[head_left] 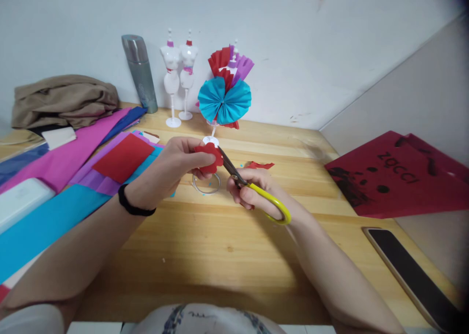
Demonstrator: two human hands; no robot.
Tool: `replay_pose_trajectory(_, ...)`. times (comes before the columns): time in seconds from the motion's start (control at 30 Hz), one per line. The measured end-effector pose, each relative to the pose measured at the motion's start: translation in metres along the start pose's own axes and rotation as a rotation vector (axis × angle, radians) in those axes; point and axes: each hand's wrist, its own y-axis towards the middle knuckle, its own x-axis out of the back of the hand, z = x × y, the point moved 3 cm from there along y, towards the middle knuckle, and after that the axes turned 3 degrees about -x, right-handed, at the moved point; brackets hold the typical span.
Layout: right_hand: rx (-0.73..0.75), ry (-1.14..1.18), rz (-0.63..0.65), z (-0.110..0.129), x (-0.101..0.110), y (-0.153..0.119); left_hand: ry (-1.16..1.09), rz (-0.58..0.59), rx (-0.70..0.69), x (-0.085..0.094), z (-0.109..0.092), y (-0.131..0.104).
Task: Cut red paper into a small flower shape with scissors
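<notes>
Between thumb and fingers, my left hand (183,158) pinches a small red paper piece (209,159) with a scalloped, flower-like edge. My right hand (252,187) grips yellow-handled scissors (269,202), their dark blades pointing up and left to the right edge of the paper. Whether the blades touch the paper I cannot tell. Under the hands lies a silver ring (207,191) on the wooden table. Torn red scraps (260,165) rest just behind my right hand. Beyond stands a mini mannequin dressed in pleated paper, with blue fans (224,101) at its front.
Two bare white mannequins (171,80) and a grey-green flask (139,73) stand by the wall. Coloured paper sheets (124,156), a white case (24,202) and brown cloth (66,99) cover the left side. At right are a red bag (395,175) and a phone (410,275).
</notes>
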Motion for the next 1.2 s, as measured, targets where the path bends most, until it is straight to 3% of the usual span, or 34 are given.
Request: replay_pose_trajectory(1.2, 0.073, -0.090, 0.008, 0.0042, -0.0005, 0.0012, 0.067, -0.007, 0.023, -0.0022, -0.0017, -0.0020)
